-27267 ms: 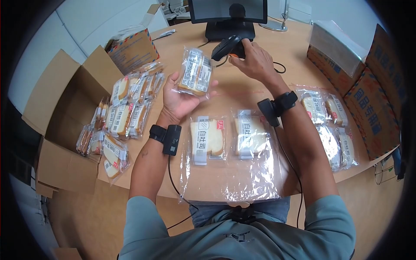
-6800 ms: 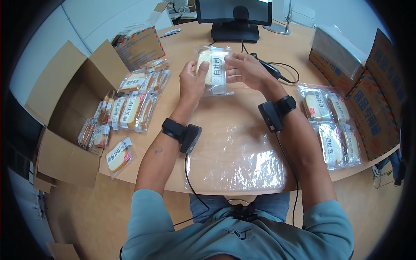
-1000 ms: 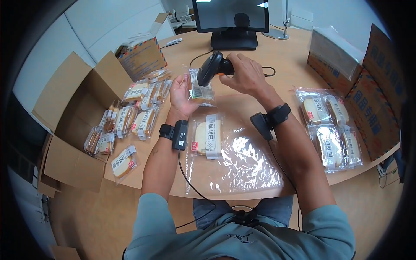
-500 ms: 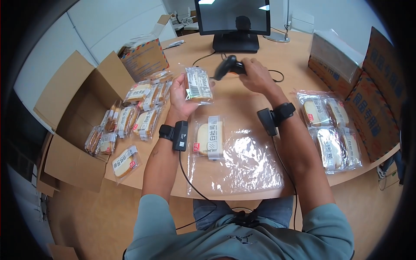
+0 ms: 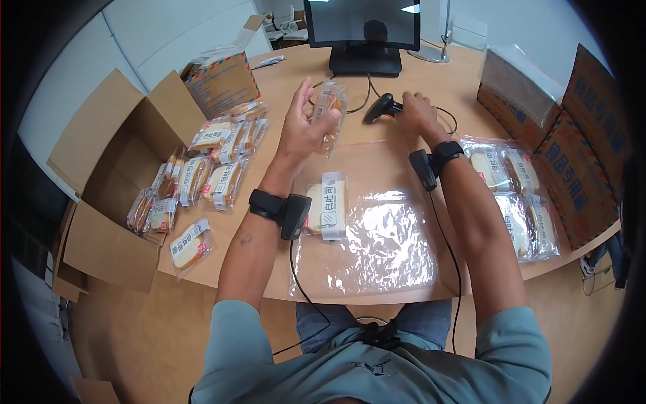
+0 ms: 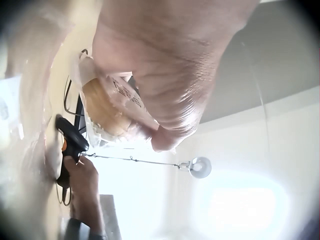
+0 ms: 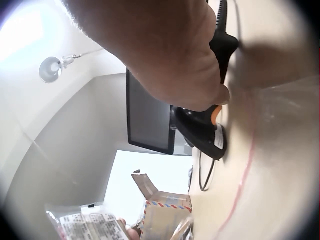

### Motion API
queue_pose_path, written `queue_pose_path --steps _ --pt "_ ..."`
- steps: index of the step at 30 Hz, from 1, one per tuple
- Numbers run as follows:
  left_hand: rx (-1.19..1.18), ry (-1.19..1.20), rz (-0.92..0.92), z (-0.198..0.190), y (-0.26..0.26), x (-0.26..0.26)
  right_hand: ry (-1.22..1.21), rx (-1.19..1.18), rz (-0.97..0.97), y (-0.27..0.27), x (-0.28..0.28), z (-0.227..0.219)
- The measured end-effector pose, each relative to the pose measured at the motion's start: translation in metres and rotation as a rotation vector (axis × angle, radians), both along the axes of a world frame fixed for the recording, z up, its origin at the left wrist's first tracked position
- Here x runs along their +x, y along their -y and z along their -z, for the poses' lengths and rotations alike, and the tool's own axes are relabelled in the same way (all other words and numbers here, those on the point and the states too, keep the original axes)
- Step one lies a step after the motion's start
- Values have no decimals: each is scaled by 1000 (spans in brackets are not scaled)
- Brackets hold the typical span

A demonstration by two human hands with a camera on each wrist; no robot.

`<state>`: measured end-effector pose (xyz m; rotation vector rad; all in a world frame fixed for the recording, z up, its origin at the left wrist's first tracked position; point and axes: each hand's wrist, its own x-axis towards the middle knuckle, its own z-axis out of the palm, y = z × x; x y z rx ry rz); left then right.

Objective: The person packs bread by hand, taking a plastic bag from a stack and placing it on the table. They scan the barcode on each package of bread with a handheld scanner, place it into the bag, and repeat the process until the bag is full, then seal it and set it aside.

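Both hands have parted: my right hand has lowered the barcode scanner it grips onto the surface, while my left hand holds the scanned bread packet raised above the clear bag, so scanning looks done.

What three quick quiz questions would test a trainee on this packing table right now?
1. True or false: the left hand holds a wrapped bread pack.
2. What does the right hand grip?
A. barcode scanner
B. monitor
C. cardboard box
3. Fill in: one bread pack lies on the clear plastic ___.

Key: 1 true; 2 A; 3 bag.
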<state>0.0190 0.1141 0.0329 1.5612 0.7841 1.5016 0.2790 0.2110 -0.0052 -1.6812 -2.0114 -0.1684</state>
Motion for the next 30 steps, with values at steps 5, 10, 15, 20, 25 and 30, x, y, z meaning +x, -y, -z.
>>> queue_pose_path --steps 5,10,15,20,25,30 --pt "377 -579 -388 6 -5 0 -551 -233 -471 29 -35 -88" --pt "492 -696 -501 0 5 8 -544 -481 -765 60 -67 -107" --pt "535 -608 -495 6 2 4 -586 -446 -615 33 -60 -88" --pt "213 -791 -466 26 -13 -36 -925 -283 -463 -15 -39 -67" --pt "46 -942 -237 61 -21 -45 -903 -288 -505 -22 -58 -49" --pt "107 -942 -189 59 -21 -41 -765 -340 -535 -20 -76 -37"
